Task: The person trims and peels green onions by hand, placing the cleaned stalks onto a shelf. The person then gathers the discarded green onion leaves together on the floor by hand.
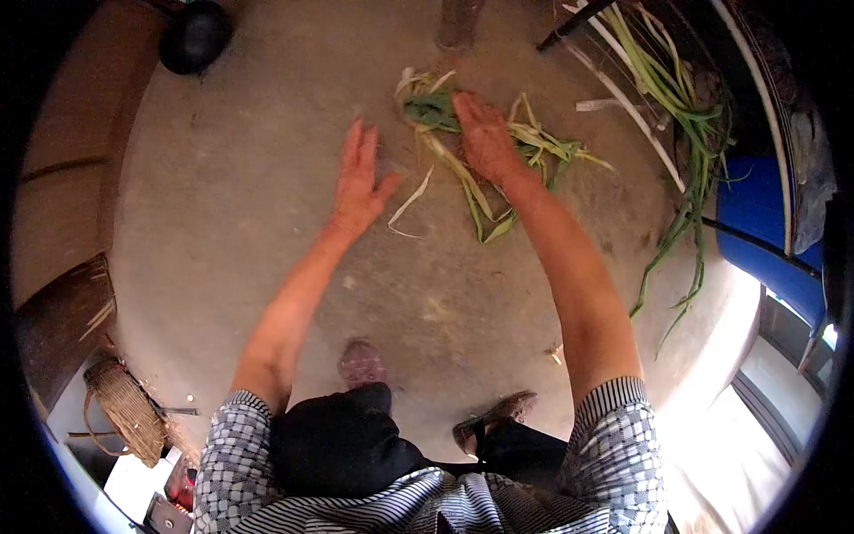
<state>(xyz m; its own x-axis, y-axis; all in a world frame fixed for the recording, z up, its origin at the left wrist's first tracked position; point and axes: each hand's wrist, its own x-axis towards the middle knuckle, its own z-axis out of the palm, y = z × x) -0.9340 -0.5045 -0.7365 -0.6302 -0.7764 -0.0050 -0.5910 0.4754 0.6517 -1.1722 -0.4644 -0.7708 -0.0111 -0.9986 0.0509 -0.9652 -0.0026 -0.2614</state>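
A loose heap of green and yellowed leek or scallion leaves (454, 165) lies on the floor ahead of me. My right hand (485, 133) reaches into the heap, its fingers stretched over and touching the leaves; the fingertips are slightly blurred. A dark green leaf (433, 111) shows just left of those fingers. To the left of the heap, my left hand (360, 182) hovers with fingers extended and thumb apart, holding nothing. One thin pale strip of leaf (412, 203) lies between this hand and the heap.
Long green scallions (685, 116) with white stalks lie at the right, near a blue container (765, 231). A black round object (196, 37) is at the upper left. A woven basket (124, 411) sits at lower left. My shoes (363, 363) are on the floor below.
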